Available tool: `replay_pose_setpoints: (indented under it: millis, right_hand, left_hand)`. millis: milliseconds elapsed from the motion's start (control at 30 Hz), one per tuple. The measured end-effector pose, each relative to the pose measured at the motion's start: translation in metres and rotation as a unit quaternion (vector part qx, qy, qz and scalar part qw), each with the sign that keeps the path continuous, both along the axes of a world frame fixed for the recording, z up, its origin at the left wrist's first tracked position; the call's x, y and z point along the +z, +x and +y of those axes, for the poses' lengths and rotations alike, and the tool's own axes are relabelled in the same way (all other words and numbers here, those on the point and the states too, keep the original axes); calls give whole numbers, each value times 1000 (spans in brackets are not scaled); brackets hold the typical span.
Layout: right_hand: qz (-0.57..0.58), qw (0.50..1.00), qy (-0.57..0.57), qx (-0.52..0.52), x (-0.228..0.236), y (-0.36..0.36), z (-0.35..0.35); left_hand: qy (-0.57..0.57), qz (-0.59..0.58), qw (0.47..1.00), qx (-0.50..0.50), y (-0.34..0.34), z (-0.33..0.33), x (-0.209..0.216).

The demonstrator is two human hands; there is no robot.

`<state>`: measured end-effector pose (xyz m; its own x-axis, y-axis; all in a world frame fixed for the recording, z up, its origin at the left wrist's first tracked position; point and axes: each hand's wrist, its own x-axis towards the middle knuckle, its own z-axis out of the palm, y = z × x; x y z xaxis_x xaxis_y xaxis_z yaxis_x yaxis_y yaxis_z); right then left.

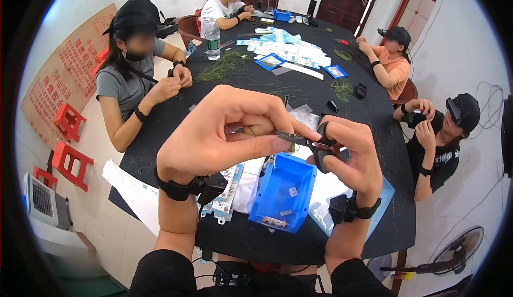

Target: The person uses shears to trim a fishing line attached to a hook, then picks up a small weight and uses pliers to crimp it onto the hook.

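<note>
My right hand (352, 150) has its fingers in the loops of small black-handled scissors (322, 148). Their blades point left to the fingertips of my left hand (224, 131). That hand is closed, thumb and forefinger pinched together at the blades; what lies between them is too small to make out. Both hands are raised above the table. Below them stands a blue plastic bin (283, 187) with a few small pieces in it. White sheets and printed cards (227, 195) lie left of the bin.
Around the black-covered table (230, 241) several other people work with their hands. Green thread tangles (224, 67), a water bottle (212, 41), printed cards (288, 51) and small blue packets (335, 71) lie farther off. Red stools (72, 163) stand left, a fan (457, 251) at right.
</note>
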<state>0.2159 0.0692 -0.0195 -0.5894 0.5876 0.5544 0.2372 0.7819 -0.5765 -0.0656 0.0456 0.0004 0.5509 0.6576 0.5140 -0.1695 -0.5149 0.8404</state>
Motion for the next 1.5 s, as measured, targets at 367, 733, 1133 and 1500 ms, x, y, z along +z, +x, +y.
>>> replay_pose_setpoints:
  millis: [367, 733, 1133, 1500]
  right_hand:
    - [118, 989, 67, -54, 1, 0, 5]
    - [-106, 909, -34, -402, -45, 43, 47]
    - [-255, 825, -153, -481, -157, 76, 33]
    - [33, 900, -76, -429, -58, 31, -7]
  left_hand:
    - [25, 28, 997, 62, 3, -2, 7]
    - [36, 49, 994, 91, 0, -10, 5]
    - [46, 23, 997, 60, 13, -19, 0]
    - [94, 68, 979, 166, 20, -14, 3]
